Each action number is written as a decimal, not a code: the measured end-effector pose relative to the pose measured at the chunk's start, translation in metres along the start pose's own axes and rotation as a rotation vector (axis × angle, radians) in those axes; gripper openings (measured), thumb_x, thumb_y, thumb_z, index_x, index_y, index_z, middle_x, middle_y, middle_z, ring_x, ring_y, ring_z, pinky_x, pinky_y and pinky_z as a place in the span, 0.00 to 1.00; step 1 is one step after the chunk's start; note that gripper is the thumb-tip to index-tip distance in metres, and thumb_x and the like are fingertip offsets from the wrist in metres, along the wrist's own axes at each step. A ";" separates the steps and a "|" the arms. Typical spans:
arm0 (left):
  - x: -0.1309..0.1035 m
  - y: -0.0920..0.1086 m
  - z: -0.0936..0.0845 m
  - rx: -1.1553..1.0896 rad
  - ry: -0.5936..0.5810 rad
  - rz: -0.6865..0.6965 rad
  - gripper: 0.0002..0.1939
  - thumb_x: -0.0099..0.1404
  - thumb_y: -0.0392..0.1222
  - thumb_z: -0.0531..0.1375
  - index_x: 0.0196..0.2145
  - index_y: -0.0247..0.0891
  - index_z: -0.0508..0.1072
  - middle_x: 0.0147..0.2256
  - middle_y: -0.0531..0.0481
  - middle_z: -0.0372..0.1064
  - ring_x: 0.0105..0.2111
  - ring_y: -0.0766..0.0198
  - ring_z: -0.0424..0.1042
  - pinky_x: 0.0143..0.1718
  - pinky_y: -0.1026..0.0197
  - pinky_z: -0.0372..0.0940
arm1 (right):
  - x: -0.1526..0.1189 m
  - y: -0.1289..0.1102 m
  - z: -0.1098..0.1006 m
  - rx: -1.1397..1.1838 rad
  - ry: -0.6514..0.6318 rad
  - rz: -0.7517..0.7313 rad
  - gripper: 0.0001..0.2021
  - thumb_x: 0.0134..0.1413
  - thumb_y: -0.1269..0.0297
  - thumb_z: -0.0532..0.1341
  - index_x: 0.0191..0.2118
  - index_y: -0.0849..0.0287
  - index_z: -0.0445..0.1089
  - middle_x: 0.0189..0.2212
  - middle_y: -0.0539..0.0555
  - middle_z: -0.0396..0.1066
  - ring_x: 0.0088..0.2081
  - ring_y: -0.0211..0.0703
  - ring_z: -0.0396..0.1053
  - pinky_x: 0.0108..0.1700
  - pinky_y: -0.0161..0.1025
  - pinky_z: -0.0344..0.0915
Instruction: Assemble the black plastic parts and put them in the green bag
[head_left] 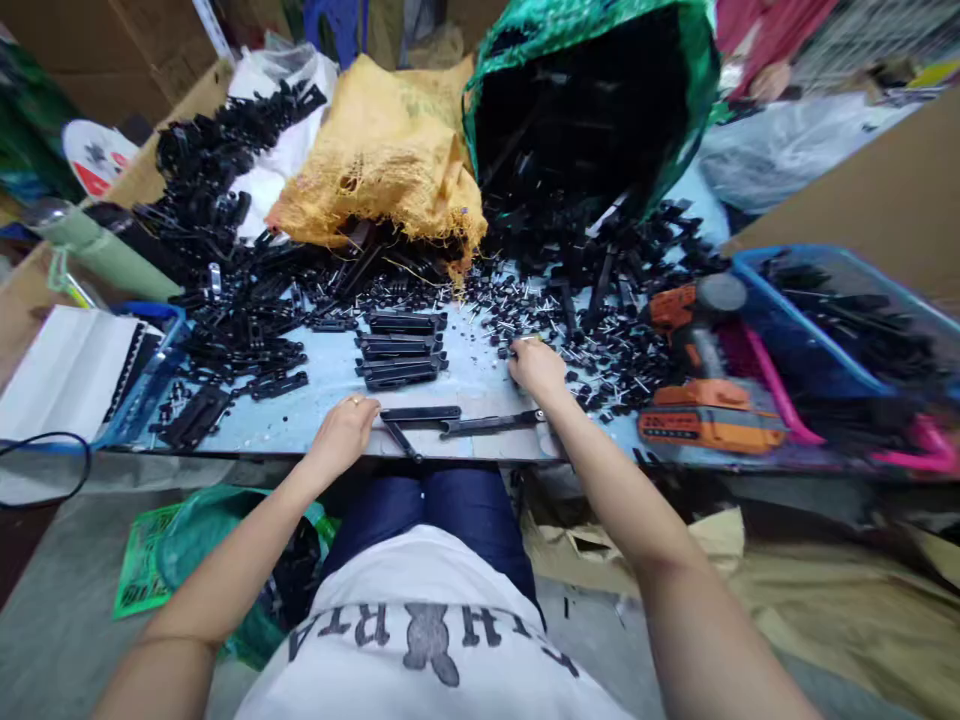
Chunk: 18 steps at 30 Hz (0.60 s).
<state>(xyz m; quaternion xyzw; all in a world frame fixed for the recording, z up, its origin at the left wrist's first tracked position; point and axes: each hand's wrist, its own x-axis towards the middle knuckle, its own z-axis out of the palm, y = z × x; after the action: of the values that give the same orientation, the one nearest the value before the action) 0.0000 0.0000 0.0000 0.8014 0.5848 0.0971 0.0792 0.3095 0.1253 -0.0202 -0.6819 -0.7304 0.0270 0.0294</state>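
Nearest, 2 bars (420, 414) are lying along the front edge of the surface (330, 372), 1 leg (405, 441) reaching that edge; a stray nudge could be knocking them off. The left hand (345, 430) is touching a bar's end; whether its grip is clamping cannot be told. Beyond, the right hand (540, 370) is leaning over loose pins (506, 326), its grip also unclear; their jumble could be causing a mispick.
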 end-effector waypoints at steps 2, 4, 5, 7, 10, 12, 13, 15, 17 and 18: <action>-0.001 0.002 -0.002 0.038 -0.028 0.003 0.12 0.67 0.33 0.47 0.37 0.34 0.70 0.33 0.45 0.67 0.36 0.59 0.66 0.39 0.60 0.62 | -0.007 -0.003 -0.002 0.084 0.041 -0.030 0.11 0.50 0.68 0.56 0.38 0.61 0.72 0.36 0.59 0.72 0.38 0.49 0.70 0.36 0.39 0.62; 0.000 0.004 -0.007 0.082 -0.063 0.019 0.12 0.65 0.31 0.48 0.35 0.35 0.70 0.31 0.45 0.66 0.35 0.59 0.66 0.37 0.60 0.62 | -0.018 -0.007 -0.005 0.214 0.091 -0.094 0.08 0.49 0.67 0.57 0.34 0.60 0.72 0.33 0.56 0.72 0.35 0.46 0.70 0.36 0.38 0.62; 0.001 0.006 -0.010 0.111 -0.089 0.036 0.12 0.64 0.29 0.48 0.34 0.34 0.70 0.30 0.45 0.66 0.35 0.59 0.66 0.37 0.60 0.62 | -0.025 -0.009 -0.007 0.307 0.129 -0.144 0.07 0.50 0.67 0.57 0.32 0.60 0.72 0.31 0.55 0.72 0.33 0.44 0.69 0.36 0.38 0.63; 0.006 0.009 -0.017 0.166 -0.134 0.072 0.12 0.62 0.26 0.49 0.32 0.34 0.71 0.29 0.45 0.66 0.34 0.58 0.66 0.36 0.60 0.62 | -0.040 -0.016 -0.011 0.513 0.186 -0.254 0.06 0.50 0.65 0.57 0.30 0.60 0.71 0.28 0.53 0.72 0.30 0.40 0.69 0.35 0.36 0.64; 0.014 0.014 -0.020 0.209 -0.145 0.148 0.11 0.61 0.25 0.51 0.32 0.33 0.71 0.29 0.44 0.66 0.34 0.58 0.67 0.35 0.60 0.62 | -0.062 -0.029 -0.014 0.748 0.196 -0.392 0.07 0.52 0.63 0.58 0.33 0.59 0.71 0.28 0.52 0.72 0.29 0.39 0.69 0.33 0.35 0.66; 0.016 0.014 -0.013 0.200 -0.069 0.180 0.09 0.62 0.27 0.51 0.32 0.32 0.71 0.28 0.45 0.67 0.32 0.59 0.68 0.35 0.60 0.63 | -0.072 -0.038 -0.014 0.803 0.199 -0.470 0.07 0.54 0.63 0.58 0.35 0.58 0.71 0.28 0.52 0.72 0.30 0.39 0.70 0.34 0.35 0.67; 0.015 0.013 -0.007 0.186 0.000 0.192 0.08 0.64 0.29 0.51 0.33 0.32 0.71 0.27 0.45 0.67 0.31 0.59 0.68 0.35 0.60 0.64 | -0.076 -0.041 -0.012 0.809 0.213 -0.503 0.07 0.55 0.64 0.58 0.35 0.58 0.71 0.29 0.53 0.72 0.31 0.39 0.70 0.35 0.36 0.67; 0.011 0.008 0.009 0.141 0.169 0.233 0.09 0.66 0.33 0.51 0.37 0.30 0.70 0.27 0.45 0.68 0.30 0.60 0.69 0.34 0.59 0.65 | -0.079 -0.046 -0.009 0.798 0.250 -0.554 0.07 0.56 0.65 0.57 0.35 0.58 0.72 0.30 0.54 0.72 0.33 0.39 0.70 0.37 0.36 0.67; 0.007 0.001 0.023 0.082 0.304 0.315 0.11 0.67 0.34 0.50 0.42 0.28 0.69 0.28 0.44 0.69 0.31 0.61 0.70 0.35 0.59 0.67 | -0.080 -0.048 -0.004 0.769 0.287 -0.587 0.07 0.57 0.66 0.56 0.37 0.58 0.72 0.32 0.55 0.72 0.34 0.39 0.71 0.37 0.36 0.67; 0.005 -0.002 0.028 0.050 0.352 0.349 0.12 0.67 0.33 0.49 0.44 0.29 0.68 0.28 0.44 0.69 0.32 0.61 0.70 0.36 0.59 0.67 | -0.080 -0.049 -0.003 0.748 0.306 -0.600 0.08 0.58 0.67 0.55 0.37 0.58 0.72 0.32 0.55 0.72 0.34 0.39 0.71 0.37 0.35 0.67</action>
<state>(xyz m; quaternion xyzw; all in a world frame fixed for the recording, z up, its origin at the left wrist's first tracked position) 0.0062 0.0049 -0.0272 0.8627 0.4446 0.2329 -0.0614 0.2667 0.0424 -0.0142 -0.3809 -0.8217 0.1772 0.3852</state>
